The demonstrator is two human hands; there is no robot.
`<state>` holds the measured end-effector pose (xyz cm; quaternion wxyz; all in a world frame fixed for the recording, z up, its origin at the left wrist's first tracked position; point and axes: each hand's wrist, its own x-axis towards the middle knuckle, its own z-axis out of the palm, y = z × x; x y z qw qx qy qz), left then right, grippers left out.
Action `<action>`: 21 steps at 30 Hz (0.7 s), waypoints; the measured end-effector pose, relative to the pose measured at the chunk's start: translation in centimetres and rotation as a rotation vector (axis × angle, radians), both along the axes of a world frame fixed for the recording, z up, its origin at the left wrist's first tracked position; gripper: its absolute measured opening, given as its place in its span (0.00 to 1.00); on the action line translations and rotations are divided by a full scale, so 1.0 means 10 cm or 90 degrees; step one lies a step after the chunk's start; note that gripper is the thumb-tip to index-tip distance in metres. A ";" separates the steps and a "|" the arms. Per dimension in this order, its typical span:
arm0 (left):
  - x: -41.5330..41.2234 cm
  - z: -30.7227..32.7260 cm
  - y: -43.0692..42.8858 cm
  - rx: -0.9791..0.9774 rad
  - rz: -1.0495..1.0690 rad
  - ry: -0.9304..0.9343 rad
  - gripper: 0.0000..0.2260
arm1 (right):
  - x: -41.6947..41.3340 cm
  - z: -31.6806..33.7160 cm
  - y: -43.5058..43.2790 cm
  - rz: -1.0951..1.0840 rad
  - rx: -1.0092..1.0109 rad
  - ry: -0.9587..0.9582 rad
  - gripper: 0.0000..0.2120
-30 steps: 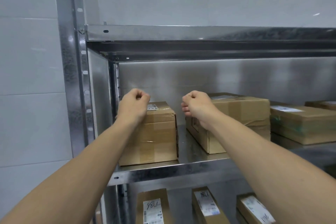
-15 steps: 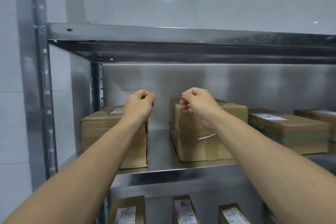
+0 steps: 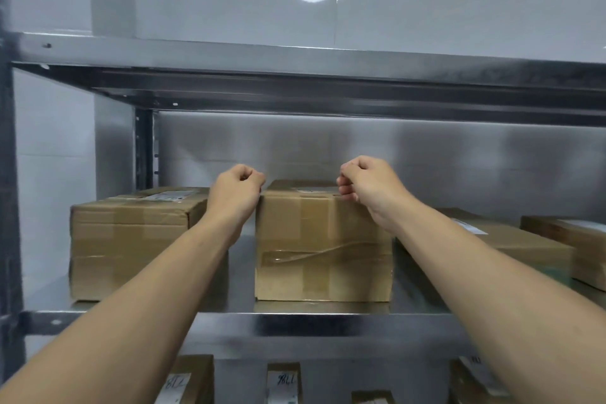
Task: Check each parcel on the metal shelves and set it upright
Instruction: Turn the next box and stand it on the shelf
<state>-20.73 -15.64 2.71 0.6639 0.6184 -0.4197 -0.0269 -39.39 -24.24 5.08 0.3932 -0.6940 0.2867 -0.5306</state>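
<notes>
At front edge of metal shelf (image 3: 295, 321), second parcel (image 3: 323, 239) from left sits flat, label (image 3: 316, 189) up. Clenched, empty: left hand (image 3: 236, 188), right hand (image 3: 369, 184), at its top corners. Unclench, grip both side faces, check before tipping; likely already upright

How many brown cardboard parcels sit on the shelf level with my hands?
4. Left brown cardboard parcel; middle parcel; third parcel to its right, partly hidden by the right forearm; fourth parcel at the right edge. More may lie beyond.
</notes>
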 end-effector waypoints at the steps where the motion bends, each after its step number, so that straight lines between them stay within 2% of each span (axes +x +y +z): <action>1: -0.03 -0.01 -0.01 0.007 0.011 -0.005 0.09 | -0.03 -0.01 -0.05 0.000 0.001 -0.006 0.11; 5: -0.06 -0.04 -0.07 0.024 0.065 -0.020 0.10 | -0.14 -0.04 -0.21 -0.015 0.006 -0.015 0.13; 10: -0.05 -0.07 -0.12 0.036 0.119 -0.026 0.09 | -0.28 -0.02 -0.35 -0.120 -0.018 -0.005 0.13; 21: 0.12 -0.03 -0.24 0.013 0.120 0.010 0.10 | -0.47 -0.15 -0.51 -0.264 0.022 -0.002 0.11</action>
